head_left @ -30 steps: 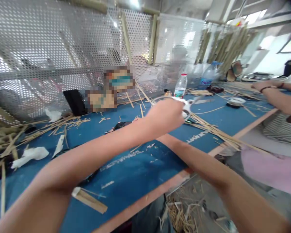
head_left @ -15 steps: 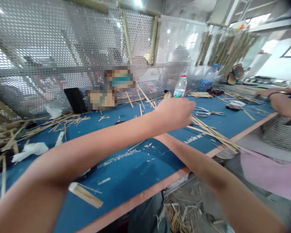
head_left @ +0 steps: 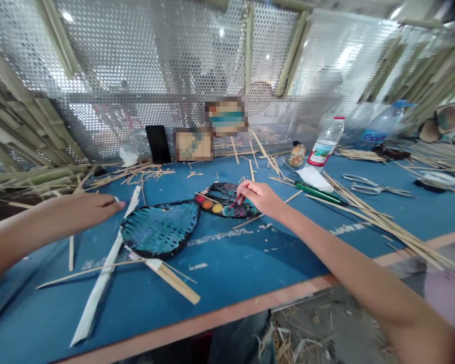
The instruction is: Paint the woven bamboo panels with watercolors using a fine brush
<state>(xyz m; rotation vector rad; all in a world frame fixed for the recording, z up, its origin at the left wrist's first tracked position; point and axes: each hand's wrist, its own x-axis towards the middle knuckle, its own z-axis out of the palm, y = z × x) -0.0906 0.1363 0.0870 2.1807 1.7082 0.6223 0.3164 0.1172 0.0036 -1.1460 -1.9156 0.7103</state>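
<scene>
My right hand (head_left: 263,198) pinches a thin red paintbrush (head_left: 238,196), its tip down in a paint palette (head_left: 244,211) with a black rim and red, orange and yellow wells. Left of the palette lies a woven fan (head_left: 161,227), painted blue-green, with a black edge. Its pale bamboo handle (head_left: 178,283) points toward the table's front. My left hand (head_left: 96,206) is stretched out over the left side of the table, fingers extended and apparently holding nothing. Just beyond its fingertips lies a long white strip (head_left: 98,288), passing partly under the fan.
A water bottle (head_left: 326,143), a small jar (head_left: 297,154), a white tissue (head_left: 314,179), a green-handled tool (head_left: 322,193) and scissors (head_left: 375,188) occupy the right side. Bamboo strips (head_left: 379,222) cross the table's front edge (head_left: 250,305). A phone (head_left: 158,144) leans against the mesh screen (head_left: 144,86).
My left arm, which stretched across toward the bottle, has swung back to the left. The fan and palette are now uncovered, and my right hand shows with the brush. The view has turned left.
</scene>
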